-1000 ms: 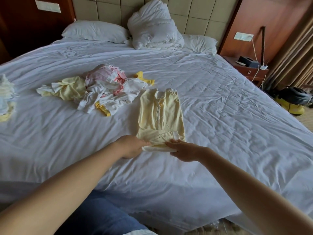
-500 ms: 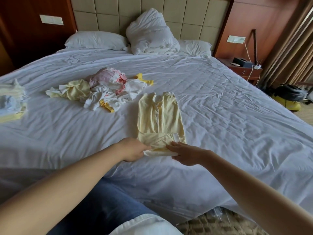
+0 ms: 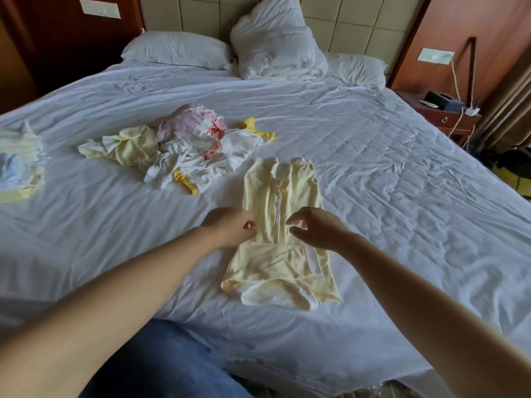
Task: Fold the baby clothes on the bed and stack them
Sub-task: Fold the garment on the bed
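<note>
Mid-frame, a plain pale-yellow baby suit (image 3: 280, 225) lies on the white sheet (image 3: 402, 196), the heap (image 3: 195, 150) to its upper left mixes white, pink and yellow, and the left-edge stack (image 3: 17, 162) shows pale yellow, white and light blue.

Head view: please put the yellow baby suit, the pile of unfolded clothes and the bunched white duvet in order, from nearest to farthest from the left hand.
Measured from the left hand:
1. yellow baby suit: right beside the hand, on its right.
2. pile of unfolded clothes: farther up the bed, slightly to the left.
3. bunched white duvet: at the headboard, beyond both.
</note>
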Available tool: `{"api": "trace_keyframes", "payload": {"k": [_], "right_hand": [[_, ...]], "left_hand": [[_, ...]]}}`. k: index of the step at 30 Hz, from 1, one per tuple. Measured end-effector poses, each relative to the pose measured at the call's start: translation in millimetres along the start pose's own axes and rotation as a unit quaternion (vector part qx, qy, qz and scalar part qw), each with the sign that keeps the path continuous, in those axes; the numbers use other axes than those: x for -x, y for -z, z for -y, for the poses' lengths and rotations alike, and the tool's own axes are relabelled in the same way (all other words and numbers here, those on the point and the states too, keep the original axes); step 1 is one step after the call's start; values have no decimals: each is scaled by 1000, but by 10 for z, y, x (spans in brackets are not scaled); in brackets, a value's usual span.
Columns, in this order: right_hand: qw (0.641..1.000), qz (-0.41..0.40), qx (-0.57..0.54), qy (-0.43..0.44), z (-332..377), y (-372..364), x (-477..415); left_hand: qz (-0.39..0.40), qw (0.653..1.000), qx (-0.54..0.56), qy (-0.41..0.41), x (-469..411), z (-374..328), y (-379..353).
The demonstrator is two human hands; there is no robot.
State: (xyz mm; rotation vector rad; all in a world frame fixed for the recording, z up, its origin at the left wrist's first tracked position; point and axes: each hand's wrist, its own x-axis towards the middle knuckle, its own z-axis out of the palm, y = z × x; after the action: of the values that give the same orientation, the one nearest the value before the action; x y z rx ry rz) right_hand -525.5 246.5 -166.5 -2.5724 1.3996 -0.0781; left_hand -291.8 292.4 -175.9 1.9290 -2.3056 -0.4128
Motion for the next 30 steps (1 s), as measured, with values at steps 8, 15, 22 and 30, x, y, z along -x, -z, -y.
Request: {"api": "trace_keyframes", "payload": {"k": [8, 15, 22, 30], "right_hand": [[999, -31, -22, -27, -162, 283, -1276], [997, 3, -28, -75, -448, 172, -2172], [978, -10, -118, -172, -674, -64, -2812], [933, -84, -269, -222, -618, -132, -3097]], "left_hand": [[-70, 997, 8, 31, -889, 226, 288], [-53, 997, 27, 59, -1789, 573, 244], [-70, 991, 61, 93, -2411, 843, 68], [-77, 982, 118, 127, -2666, 883, -9]]}}
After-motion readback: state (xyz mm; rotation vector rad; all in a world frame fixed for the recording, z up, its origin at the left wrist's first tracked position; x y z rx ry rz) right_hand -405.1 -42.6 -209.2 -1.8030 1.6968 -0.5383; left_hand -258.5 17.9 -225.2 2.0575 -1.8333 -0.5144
